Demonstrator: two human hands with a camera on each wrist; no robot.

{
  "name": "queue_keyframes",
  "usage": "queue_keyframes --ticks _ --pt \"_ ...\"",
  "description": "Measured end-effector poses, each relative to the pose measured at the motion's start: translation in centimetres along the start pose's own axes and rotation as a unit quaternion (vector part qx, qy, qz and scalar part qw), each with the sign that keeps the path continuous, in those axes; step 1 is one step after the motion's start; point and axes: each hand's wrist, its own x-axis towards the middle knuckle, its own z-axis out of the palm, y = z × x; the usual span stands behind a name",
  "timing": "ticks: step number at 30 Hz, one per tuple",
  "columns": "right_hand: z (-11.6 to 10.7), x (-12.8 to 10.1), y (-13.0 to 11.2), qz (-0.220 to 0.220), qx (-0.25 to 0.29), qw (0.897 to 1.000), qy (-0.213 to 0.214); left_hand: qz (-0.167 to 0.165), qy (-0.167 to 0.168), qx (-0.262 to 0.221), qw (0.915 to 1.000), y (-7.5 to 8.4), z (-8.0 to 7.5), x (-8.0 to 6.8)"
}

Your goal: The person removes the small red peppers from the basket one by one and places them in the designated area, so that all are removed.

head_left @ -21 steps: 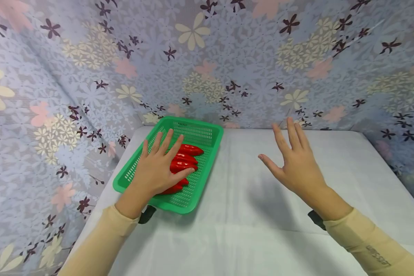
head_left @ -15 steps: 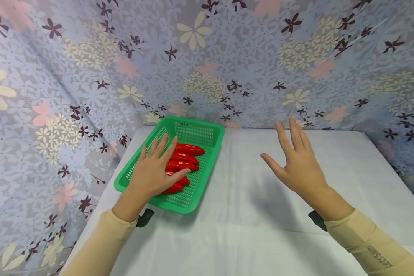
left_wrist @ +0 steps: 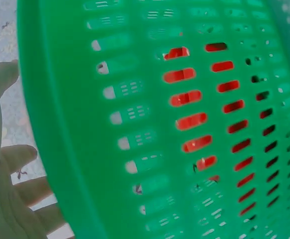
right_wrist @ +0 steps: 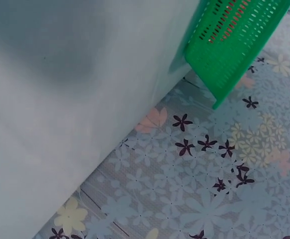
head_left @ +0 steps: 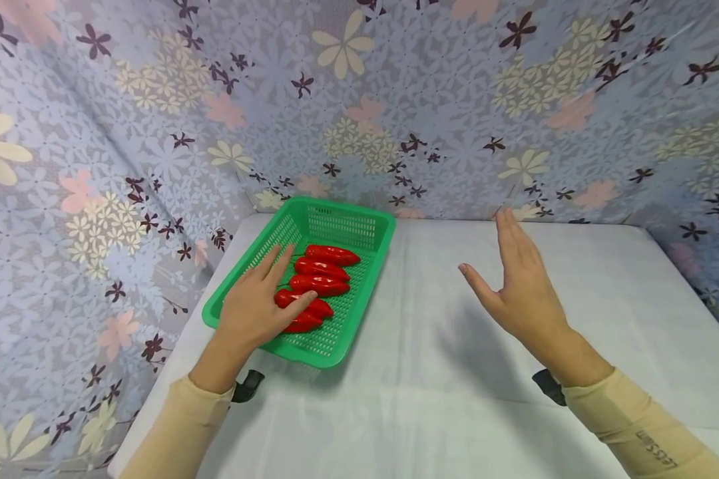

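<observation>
In the head view a green plastic basket [head_left: 359, 319] stands at the left of the table, with several glossy red peppers [head_left: 319, 285] lying in it. Over the basket's left side hovers my left hand [head_left: 253, 307], fingers extended and thumb out, hiding part of the nearer peppers. It grips nothing. In the left wrist view the basket's slotted wall [left_wrist: 65, 119] fills most of the picture, and red shows through the slots. My right hand [head_left: 524, 293] is held above the table on the right, fingers straight and together, thumb apart, holding nothing.
A white cloth [head_left: 419, 372] covers the table. Floral-patterned sheeting [head_left: 431, 100] rises behind the table and along its left side. In the right wrist view the basket's corner [right_wrist: 219, 79] stands near the table's back edge.
My left hand has shifted slightly left and down, uncovering more of the peppers. The fingers of my right hand have come closer together. The basket's contents look the same.
</observation>
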Motion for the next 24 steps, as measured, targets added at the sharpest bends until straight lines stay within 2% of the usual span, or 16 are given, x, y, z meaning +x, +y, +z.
queue_keyframes --ticks 11,24 --pt "0.7 -0.3 -0.2 0.045 0.053 0.998 -0.002 -0.022 0.016 -0.023 0.9994 -1.5 0.2 -1.2" --pt "1.6 -0.6 0.1 0.102 0.073 0.992 -0.022 -0.049 0.043 -0.046 0.9968 -3.4 0.4 -2.4"
